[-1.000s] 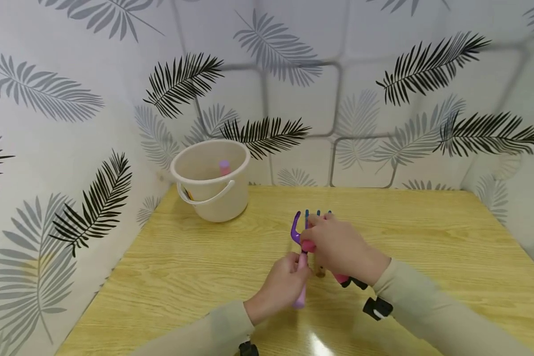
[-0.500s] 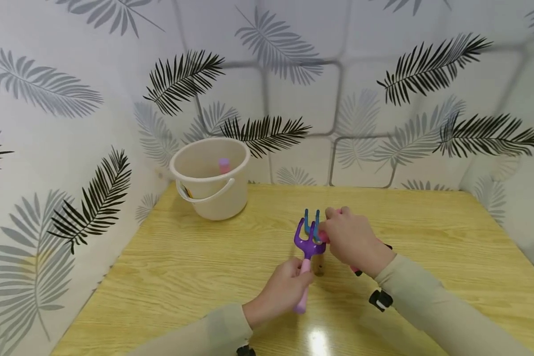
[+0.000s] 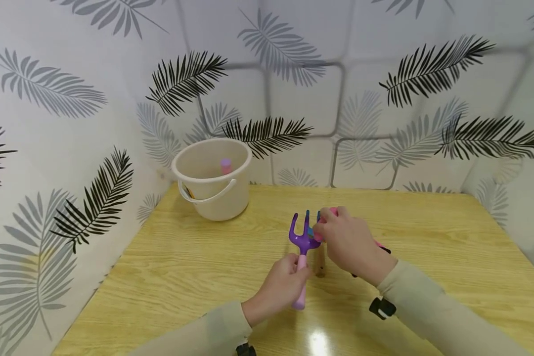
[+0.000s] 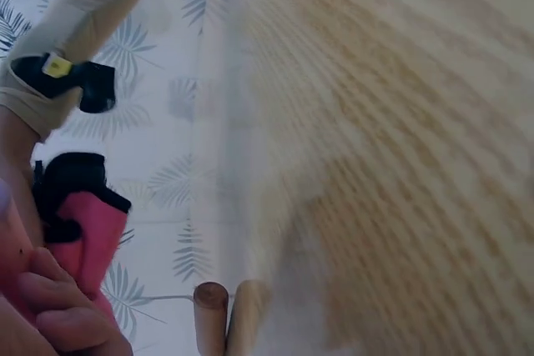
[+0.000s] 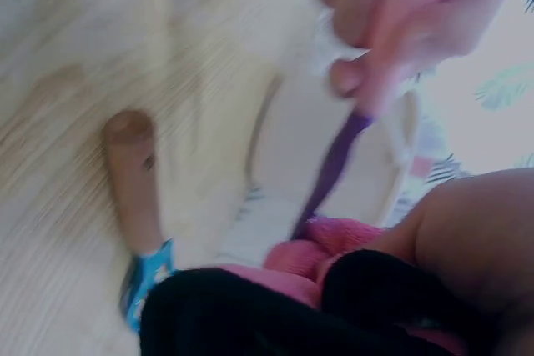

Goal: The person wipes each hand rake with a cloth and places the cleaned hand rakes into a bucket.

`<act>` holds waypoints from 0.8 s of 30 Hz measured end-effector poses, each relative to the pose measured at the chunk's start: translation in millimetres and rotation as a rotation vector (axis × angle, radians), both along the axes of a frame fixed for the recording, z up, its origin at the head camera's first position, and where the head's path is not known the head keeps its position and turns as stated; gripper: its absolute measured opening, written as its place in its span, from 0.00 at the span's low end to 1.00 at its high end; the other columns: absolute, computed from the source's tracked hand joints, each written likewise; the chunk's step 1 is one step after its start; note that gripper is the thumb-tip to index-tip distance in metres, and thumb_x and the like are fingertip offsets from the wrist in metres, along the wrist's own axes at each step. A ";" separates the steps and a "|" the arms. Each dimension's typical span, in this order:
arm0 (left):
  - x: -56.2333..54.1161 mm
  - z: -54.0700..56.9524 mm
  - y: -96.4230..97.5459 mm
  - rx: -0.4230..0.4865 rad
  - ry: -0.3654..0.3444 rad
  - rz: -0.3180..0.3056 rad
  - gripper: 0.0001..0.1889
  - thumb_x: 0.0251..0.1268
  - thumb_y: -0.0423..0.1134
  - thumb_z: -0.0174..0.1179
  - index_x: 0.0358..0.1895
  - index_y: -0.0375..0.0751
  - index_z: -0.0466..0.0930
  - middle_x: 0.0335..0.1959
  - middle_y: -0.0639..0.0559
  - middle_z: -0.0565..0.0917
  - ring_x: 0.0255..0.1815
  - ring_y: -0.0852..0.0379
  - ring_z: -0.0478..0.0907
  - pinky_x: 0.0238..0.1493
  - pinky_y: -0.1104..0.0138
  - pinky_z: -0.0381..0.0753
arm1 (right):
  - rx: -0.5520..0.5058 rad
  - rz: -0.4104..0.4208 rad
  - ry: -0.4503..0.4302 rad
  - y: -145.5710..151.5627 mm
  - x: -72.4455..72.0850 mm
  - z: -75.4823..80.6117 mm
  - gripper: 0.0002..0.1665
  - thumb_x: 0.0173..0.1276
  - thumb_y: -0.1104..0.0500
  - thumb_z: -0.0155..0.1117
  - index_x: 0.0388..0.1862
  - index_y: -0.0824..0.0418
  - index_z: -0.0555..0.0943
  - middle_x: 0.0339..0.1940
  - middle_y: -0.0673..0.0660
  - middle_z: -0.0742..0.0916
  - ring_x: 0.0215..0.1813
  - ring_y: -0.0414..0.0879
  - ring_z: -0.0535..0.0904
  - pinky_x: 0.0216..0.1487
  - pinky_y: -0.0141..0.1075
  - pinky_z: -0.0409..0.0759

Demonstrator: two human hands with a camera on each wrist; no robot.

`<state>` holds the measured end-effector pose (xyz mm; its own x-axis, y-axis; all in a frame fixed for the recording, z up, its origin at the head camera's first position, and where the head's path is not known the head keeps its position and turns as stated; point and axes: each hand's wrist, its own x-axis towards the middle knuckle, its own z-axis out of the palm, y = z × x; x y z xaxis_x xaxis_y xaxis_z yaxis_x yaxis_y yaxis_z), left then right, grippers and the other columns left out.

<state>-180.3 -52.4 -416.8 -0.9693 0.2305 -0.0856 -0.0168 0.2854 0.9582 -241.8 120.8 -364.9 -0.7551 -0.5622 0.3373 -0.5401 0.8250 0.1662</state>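
Gripping the purple fork by its pink handle: left hand. Right hand bunches a pink-and-black cloth against the fork's head, over the table. Just right, partly hidden: blue wooden-handled fork. Back left, pale bucket, upright.

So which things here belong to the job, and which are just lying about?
Seemingly in use:
purple fork, in the left hand
pink-and-black cloth, in the right hand, against the fork

Seemingly idle:
wooden-handled blue tool, on the table
bucket, with a pink item inside
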 end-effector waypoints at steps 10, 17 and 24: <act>-6.4 -7.0 -1.2 -0.039 0.032 -0.018 0.20 0.72 0.41 0.52 0.58 0.30 0.73 0.16 0.54 0.74 0.13 0.60 0.72 0.15 0.69 0.66 | 0.021 0.064 -0.069 -15.6 13.8 7.2 0.12 0.55 0.64 0.74 0.34 0.48 0.87 0.41 0.54 0.82 0.40 0.54 0.77 0.19 0.43 0.81; -6.3 -7.4 -2.7 -0.098 0.044 0.027 0.20 0.68 0.43 0.55 0.55 0.31 0.74 0.22 0.53 0.75 0.18 0.60 0.74 0.19 0.67 0.70 | 0.024 0.046 -0.063 -26.0 2.2 -2.3 0.14 0.59 0.63 0.72 0.43 0.48 0.88 0.49 0.57 0.84 0.43 0.57 0.80 0.21 0.46 0.83; 1.1 -5.9 -0.9 -0.051 0.063 -0.020 0.14 0.69 0.42 0.55 0.46 0.34 0.78 0.14 0.55 0.75 0.13 0.60 0.74 0.15 0.69 0.68 | 0.006 -0.006 -0.046 -30.9 -7.4 -5.0 0.17 0.50 0.61 0.79 0.41 0.50 0.87 0.40 0.55 0.80 0.41 0.56 0.76 0.23 0.48 0.84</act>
